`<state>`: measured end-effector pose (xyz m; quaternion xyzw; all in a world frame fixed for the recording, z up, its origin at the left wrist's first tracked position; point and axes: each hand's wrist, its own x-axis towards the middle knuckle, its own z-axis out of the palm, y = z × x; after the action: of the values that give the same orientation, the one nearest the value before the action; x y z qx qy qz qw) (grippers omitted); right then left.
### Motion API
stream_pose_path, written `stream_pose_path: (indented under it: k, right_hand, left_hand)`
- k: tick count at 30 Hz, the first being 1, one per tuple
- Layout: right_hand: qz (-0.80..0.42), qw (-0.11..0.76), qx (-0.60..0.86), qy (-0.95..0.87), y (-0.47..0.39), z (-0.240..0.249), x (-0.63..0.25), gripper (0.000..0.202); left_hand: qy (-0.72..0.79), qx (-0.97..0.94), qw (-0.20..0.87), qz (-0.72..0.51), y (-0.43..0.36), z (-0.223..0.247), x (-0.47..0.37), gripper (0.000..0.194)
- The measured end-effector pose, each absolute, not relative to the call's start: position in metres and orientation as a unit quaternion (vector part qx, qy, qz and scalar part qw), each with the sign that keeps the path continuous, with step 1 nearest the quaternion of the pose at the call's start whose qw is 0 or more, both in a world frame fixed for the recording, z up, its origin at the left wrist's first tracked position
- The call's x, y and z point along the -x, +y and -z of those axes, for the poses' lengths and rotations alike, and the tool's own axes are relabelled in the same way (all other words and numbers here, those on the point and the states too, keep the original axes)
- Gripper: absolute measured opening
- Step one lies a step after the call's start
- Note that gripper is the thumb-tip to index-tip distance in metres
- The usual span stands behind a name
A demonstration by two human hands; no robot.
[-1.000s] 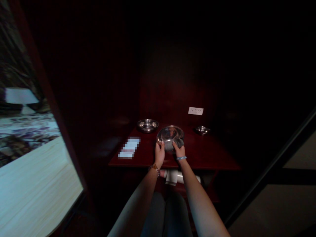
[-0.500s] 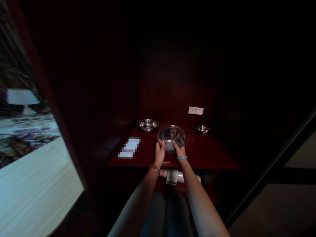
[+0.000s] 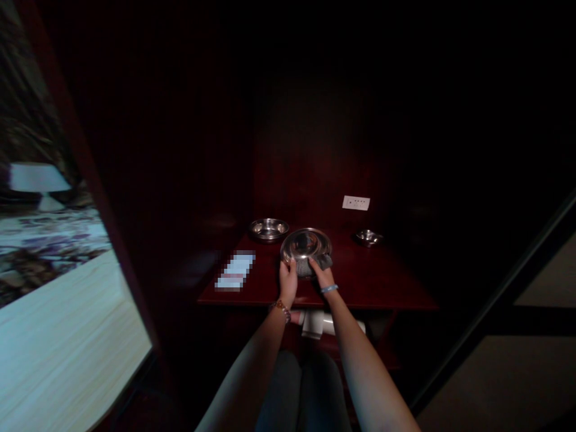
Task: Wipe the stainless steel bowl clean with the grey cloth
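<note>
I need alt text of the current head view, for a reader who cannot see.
A person's left hand and right hand hold a round metal dish, with a gray cloth at its near edge, over a dark red shelf. Farther back are a metal bowl to the left, a smaller bowl to the right, and a white wall socket.

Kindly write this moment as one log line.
left hand: holds metal dish; right hand: holds grey cloth against dish; shelf: round bowl, small bowl
</note>
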<state>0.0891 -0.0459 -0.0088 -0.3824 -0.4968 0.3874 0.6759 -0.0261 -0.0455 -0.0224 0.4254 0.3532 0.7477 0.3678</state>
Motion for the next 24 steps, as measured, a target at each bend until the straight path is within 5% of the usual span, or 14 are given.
stream_pose_path:
  k: [24]
  right_hand:
    - [-0.409,0.683,0.386,-0.467,-0.040,0.016,-0.094,0.052]
  left_hand:
    - [0.373,-0.440,0.346,-0.740,-0.046,0.023,0.024,0.038]
